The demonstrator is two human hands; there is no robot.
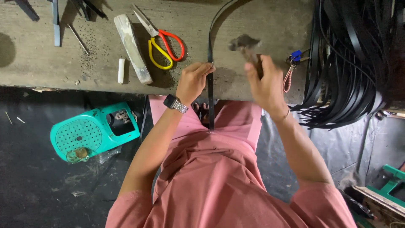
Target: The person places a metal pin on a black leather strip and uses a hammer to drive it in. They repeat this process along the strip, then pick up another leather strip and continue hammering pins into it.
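A long black strap (209, 50) lies across the worn workbench (261, 25) and hangs down over its front edge to my lap. My left hand (193, 81), with a wristwatch on the wrist, pinches the strap against the bench edge. My right hand (265, 82) grips the handle of a hammer (244, 44), whose head is blurred just right of the strap above the bench.
Scissors (162, 44) with red and yellow handles, a pale block (132, 46) and a small white stick (121, 70) lie left of the strap. A bundle of black straps (350, 63) hangs at right beside keys (294, 57). A teal plastic stool (95, 131) lies on the dark floor.
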